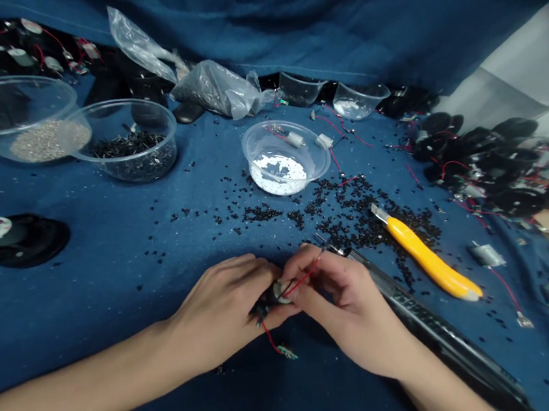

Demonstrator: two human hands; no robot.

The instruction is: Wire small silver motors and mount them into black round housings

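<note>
My left hand (226,302) is closed around a small black part with a round silvery end (280,291), which looks like a little motor. Red and black wires come off it, and a tiny green circuit board (286,352) dangles below on a red wire. My right hand (349,309) meets it from the other side, thumb and fingers pinched at the silvery end by the red wire (302,279). Exactly what the right fingertips grip is partly hidden. Beneath the right hand and forearm lies a long black tool (445,331) with a thin metal tip, resembling an electric screwdriver.
A yellow utility knife (430,258) lies right, its blade toward scattered small black pieces (354,213). Clear tubs hold white bits (278,172), black strips (131,152) and beige grains (42,141). A black round assembly (23,242) sits left; wired motors (488,253) lie right.
</note>
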